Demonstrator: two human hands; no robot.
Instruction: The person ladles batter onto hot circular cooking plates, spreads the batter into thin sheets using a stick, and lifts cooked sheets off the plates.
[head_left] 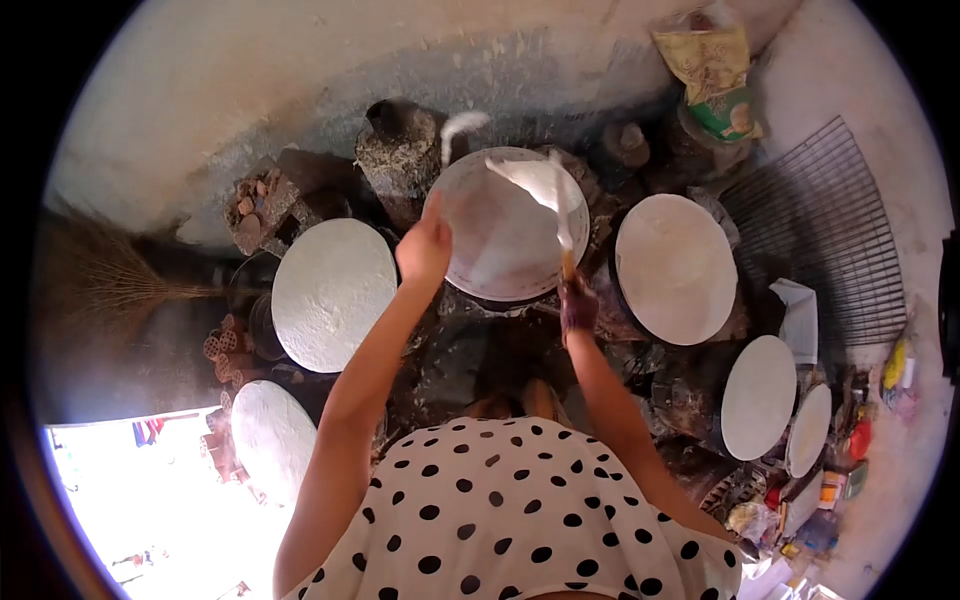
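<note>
1. pan [497, 232]: one, round, pale and hazy on top; centre, straight ahead of the person, between left disc [335, 296] and right disc [677, 268], both white.

2. tool [535, 181]: one, short brownish handle [568, 263], long white head (cloth, paste or bristle; cannot tell). head lies over the pan's right half; contact with the surface unclear.

3. right hand [577, 302]: closed round the handle, just beside the pan's near right rim; dark about the fingers, perhaps gloved.

4. left hand [424, 250]: at the pan's left rim, fingers partly bent, nothing seen in it; whether it grips the rim cannot be told.

5. white wisp [462, 128]: beyond the pan's far left rim; nature uncertain.

6. surrounds: broom [125, 280] at left, bag [712, 75] at upper right, wire rack [830, 235] at right.

handling note, by judgement: best worked with a loose wrist, the head laid low and swept evenly towards the rim, pressure light; left fingers kept off the surface, which may be hot.
</note>
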